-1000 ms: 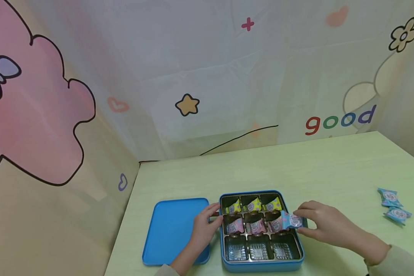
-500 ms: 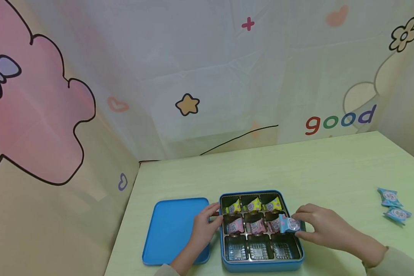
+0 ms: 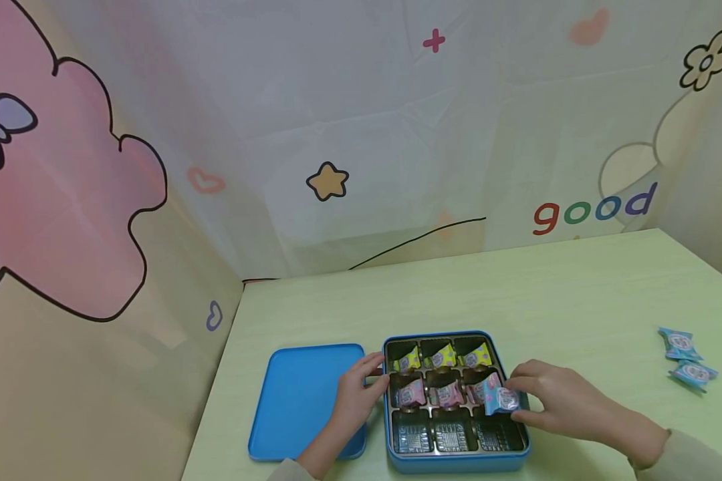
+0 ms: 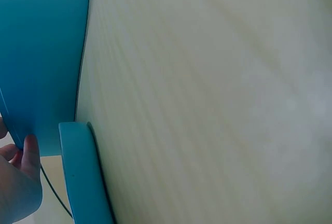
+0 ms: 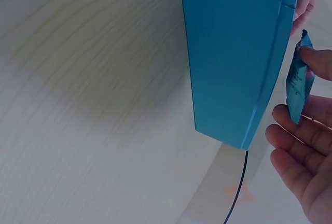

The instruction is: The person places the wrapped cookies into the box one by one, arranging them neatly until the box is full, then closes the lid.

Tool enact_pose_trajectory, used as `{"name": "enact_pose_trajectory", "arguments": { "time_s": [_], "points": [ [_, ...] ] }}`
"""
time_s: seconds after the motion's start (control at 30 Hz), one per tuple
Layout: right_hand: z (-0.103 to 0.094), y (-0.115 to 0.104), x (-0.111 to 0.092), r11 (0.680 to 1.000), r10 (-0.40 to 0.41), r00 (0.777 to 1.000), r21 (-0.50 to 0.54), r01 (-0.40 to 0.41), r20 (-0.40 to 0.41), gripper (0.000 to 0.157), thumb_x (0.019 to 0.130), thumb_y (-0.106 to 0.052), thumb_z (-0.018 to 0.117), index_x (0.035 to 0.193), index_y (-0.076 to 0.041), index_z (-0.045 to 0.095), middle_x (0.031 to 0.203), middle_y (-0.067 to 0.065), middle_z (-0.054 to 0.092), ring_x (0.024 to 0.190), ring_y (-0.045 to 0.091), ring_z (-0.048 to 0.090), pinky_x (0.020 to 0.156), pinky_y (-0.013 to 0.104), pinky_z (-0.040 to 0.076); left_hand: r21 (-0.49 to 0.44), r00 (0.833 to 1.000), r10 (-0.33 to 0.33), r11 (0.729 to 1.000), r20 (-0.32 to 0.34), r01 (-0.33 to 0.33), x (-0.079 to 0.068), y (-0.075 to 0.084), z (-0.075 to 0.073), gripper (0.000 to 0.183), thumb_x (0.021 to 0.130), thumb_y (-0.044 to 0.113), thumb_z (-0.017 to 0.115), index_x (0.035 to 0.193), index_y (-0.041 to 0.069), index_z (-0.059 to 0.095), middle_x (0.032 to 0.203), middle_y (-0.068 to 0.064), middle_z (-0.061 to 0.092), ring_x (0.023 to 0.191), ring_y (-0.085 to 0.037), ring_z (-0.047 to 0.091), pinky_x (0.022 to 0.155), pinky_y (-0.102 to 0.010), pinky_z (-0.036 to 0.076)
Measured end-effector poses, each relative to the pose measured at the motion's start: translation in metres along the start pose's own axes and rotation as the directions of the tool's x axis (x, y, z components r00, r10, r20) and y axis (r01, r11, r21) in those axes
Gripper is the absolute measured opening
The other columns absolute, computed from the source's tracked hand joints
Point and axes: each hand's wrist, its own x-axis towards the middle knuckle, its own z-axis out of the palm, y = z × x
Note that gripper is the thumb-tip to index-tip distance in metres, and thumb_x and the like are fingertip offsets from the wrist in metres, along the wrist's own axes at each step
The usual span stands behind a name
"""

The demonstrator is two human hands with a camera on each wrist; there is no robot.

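My right hand [image 3: 562, 401] pinches a blue-wrapped candy [image 3: 502, 401] between thumb and fingertips, over the right side of the box. In the right wrist view the candy [image 5: 299, 79] stands edge-on beside the blue wall. The blue box [image 3: 457, 462] has a nine-compartment dark tray inside. Yellow candies [image 3: 441, 357] fill the back row, and pink candies [image 3: 447, 395] lie in the middle row, the right one partly hidden. The front row's compartments show bare bottoms. My left hand [image 3: 356, 394] touches the box's left side with its fingertips; its thumb [image 4: 31, 154] lies on the wall.
A flat blue lid [image 3: 307, 401] lies left of the box, partly under the left forearm. Two more blue candies [image 3: 680, 344] lie at the table's right. A printed cloth [image 3: 385, 133] hangs behind the table [image 3: 577, 294] and along its sides.
My right hand has moved slightly left and toward the front with the blue candy, which now hangs lower over the box's right side. The left hand has stayed put.
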Motion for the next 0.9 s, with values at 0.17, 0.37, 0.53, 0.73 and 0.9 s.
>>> {"name": "enact_pose_trajectory", "arguments": {
  "time_s": [0.17, 0.37, 0.53, 0.73, 0.9],
  "points": [
    [0.003, 0.000, -0.001, 0.998, -0.059, 0.997, -0.005, 0.058, -0.048, 0.031, 0.063, -0.030, 0.075, 0.085, -0.009, 0.069, 0.083, -0.006, 0.056, 0.071, 0.005, 0.051, 0.053, 0.019, 0.046, -0.010, 1.000, -0.003, 1.000, 0.002, 0.003, 0.005, -0.014, 0.003, 0.037, 0.084, 0.005, 0.056, 0.119, -0.008, 0.052, 0.125, -0.020, 0.049, 0.100, -0.033, 0.056, 0.077, -0.034, 0.053],
    [0.006, -0.001, -0.001, 0.994, -0.106, 0.992, -0.005, 0.106, -0.075, 0.030, 0.063, -0.030, 0.075, 0.083, -0.008, 0.068, 0.081, -0.007, 0.054, 0.070, 0.003, 0.048, 0.051, 0.017, 0.043, 0.008, 1.000, 0.007, 1.000, 0.000, -0.007, 0.010, -0.036, 0.006, 0.039, 0.085, 0.013, 0.058, 0.121, -0.001, 0.053, 0.126, -0.014, 0.051, 0.100, -0.027, 0.058, 0.076, -0.028, 0.053],
    [0.007, -0.002, -0.001, 0.993, -0.116, 0.991, -0.012, 0.116, -0.065, 0.030, 0.063, -0.030, 0.075, 0.083, -0.009, 0.068, 0.082, -0.006, 0.056, 0.071, 0.005, 0.051, 0.053, 0.018, 0.045, 0.004, 1.000, 0.024, 1.000, 0.000, -0.024, 0.010, -0.038, 0.007, 0.039, 0.085, 0.014, 0.058, 0.121, -0.001, 0.053, 0.126, -0.014, 0.051, 0.099, -0.027, 0.058, 0.076, -0.027, 0.054],
    [0.008, -0.004, -0.001, 0.995, -0.096, 0.995, 0.001, 0.096, -0.022, 0.030, 0.064, -0.030, 0.074, 0.084, -0.008, 0.069, 0.083, -0.005, 0.057, 0.072, 0.006, 0.051, 0.054, 0.019, 0.046, -0.008, 1.000, 0.011, 1.000, -0.003, -0.011, 0.012, -0.042, 0.008, 0.038, 0.084, 0.011, 0.058, 0.120, -0.002, 0.053, 0.126, -0.015, 0.051, 0.099, -0.028, 0.058, 0.075, -0.029, 0.054],
    [0.007, -0.006, 0.000, 0.998, -0.068, 0.997, 0.013, 0.068, 0.043, 0.031, 0.066, -0.031, 0.073, 0.086, -0.007, 0.069, 0.085, -0.004, 0.058, 0.074, 0.008, 0.052, 0.056, 0.021, 0.048, -0.032, 1.000, 0.007, 0.999, -0.003, -0.007, 0.012, -0.042, 0.008, 0.038, 0.085, 0.010, 0.058, 0.120, -0.002, 0.053, 0.127, -0.015, 0.050, 0.100, -0.029, 0.057, 0.076, -0.030, 0.054]
  ]
}}
